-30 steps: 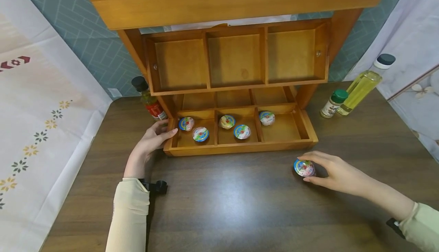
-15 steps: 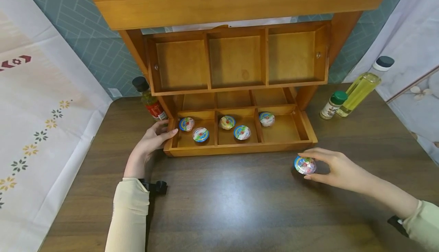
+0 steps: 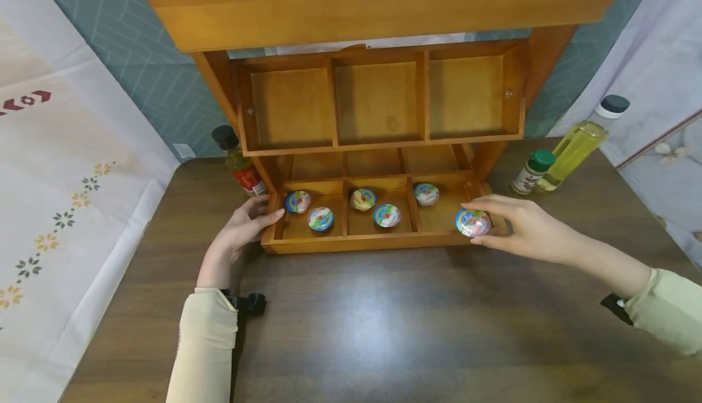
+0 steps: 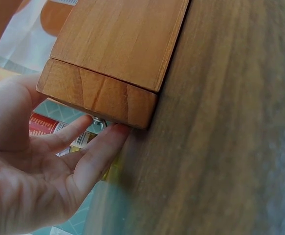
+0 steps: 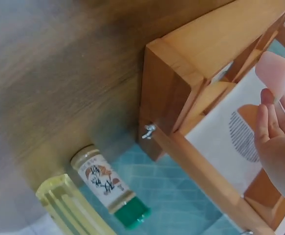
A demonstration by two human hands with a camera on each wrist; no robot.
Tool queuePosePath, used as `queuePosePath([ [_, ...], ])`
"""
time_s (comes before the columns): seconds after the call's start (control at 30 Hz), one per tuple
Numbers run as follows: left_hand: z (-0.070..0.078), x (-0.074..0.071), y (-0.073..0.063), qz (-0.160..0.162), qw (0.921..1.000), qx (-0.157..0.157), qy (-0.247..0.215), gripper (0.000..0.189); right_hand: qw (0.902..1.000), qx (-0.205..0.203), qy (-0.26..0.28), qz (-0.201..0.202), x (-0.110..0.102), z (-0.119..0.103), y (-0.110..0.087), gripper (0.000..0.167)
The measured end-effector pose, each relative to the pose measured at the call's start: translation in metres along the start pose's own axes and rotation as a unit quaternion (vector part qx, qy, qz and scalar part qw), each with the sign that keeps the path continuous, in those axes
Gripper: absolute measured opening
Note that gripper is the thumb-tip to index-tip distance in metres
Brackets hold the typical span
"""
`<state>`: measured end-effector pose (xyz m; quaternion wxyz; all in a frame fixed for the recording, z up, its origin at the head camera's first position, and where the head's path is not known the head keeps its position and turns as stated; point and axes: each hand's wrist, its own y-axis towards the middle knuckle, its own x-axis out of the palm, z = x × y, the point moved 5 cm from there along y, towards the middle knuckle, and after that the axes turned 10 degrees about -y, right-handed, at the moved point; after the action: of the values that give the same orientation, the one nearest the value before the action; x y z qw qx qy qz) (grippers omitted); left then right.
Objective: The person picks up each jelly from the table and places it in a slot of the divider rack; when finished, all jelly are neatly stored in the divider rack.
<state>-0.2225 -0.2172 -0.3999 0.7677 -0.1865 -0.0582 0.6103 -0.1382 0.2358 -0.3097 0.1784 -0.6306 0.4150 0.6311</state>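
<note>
In the head view my right hand point(image 3: 518, 226) pinches a pink jelly cup point(image 3: 473, 222) between thumb and fingers, held over the right end of the lower tray point(image 3: 351, 244). The right wrist view shows this jelly cup's pale pink side point(image 5: 274, 73). My left hand point(image 3: 244, 223) holds the left end of the tray, thumb over its edge and fingers against the outer side point(image 4: 98, 93). Several foil-lidded jelly cups lie in the tray: two in the left compartment point(image 3: 320, 219), two in the middle point(image 3: 386, 215), one in the right point(image 3: 426, 194).
The wooden rack has a tilted middle tray point(image 3: 375, 101) and an upper tray point(image 3: 384, 7) above it. A green-capped seasoning jar point(image 3: 532, 172) and an oil bottle point(image 3: 581, 144) stand right of the rack. A red-labelled bottle point(image 3: 241, 162) stands left, behind my left hand.
My right hand has carried the pink jelly cup from the table in front of the rack up and slightly left to above the tray's right compartment. My left hand stays in place.
</note>
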Motion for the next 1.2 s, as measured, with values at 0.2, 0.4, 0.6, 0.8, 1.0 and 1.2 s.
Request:
queuePosePath([
  [0.2, -0.001, 0.0, 0.0, 0.001, 1.0, -0.001, -0.001, 0.085, 0.9999, 0.001, -0.003, 0.015, 0.012, 0.019, 0.023, 0.054],
  [0.4, -0.002, 0.001, 0.002, 0.003, 1.0, -0.003, -0.005, 0.082, 0.9997, 0.018, 0.003, 0.015, 0.028, 0.037, 0.03, 0.055],
  [0.6, -0.001, 0.001, 0.002, 0.002, 0.9999, 0.002, -0.012, 0.083, 0.9953, 0.061, 0.064, -0.038, 0.044, 0.047, 0.031, 0.055],
  [0.8, -0.001, 0.0, 0.003, 0.001, 0.9999, 0.004, -0.012, 0.081, 0.9964, 0.044, 0.043, -0.059, 0.051, 0.043, 0.033, 0.056],
  [1.0, -0.001, 0.001, 0.002, -0.002, 0.9999, 0.001, -0.015, 0.081, 0.9963, 0.027, 0.02, -0.079, 0.055, 0.039, 0.035, 0.053],
  [1.2, 0.0, 0.0, 0.001, 0.002, 1.0, 0.001, -0.009, 0.081, 0.9943, 0.037, 0.034, -0.094, 0.058, 0.04, 0.035, 0.051],
])
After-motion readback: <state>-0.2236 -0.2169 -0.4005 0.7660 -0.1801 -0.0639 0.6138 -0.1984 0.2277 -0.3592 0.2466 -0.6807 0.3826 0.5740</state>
